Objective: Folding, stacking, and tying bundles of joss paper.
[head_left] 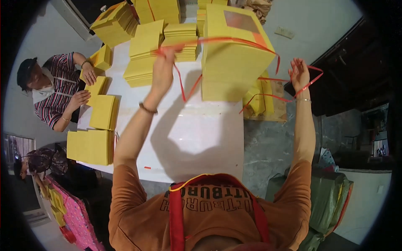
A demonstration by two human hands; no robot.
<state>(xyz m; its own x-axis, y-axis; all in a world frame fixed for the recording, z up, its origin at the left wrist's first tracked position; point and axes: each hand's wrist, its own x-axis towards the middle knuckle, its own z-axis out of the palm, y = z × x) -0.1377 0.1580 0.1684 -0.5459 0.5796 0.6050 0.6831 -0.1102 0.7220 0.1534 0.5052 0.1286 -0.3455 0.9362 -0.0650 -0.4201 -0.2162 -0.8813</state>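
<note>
A tall block of yellow envelopes (234,67), the top one with a clear window, stands at the far right of the white table. Red plastic string (226,39) runs across the top of this block. My left hand (164,69), slightly blurred, is closed on the string to the left of the block, and a slack loop hangs below it. Out past the table's right edge, my right hand (299,74) is raised with curled fingers. Another length of the string runs to it from the block's right side and loops beyond it.
Stacks of yellow envelopes (144,42) fill the table's far side, with more piles (90,146) along its left edge. A co-worker (58,88) in a striped shirt handles envelopes there. A yellow bundle (259,100) lies low beyond the right edge. Green wrapped bundles (322,201) stand at lower right.
</note>
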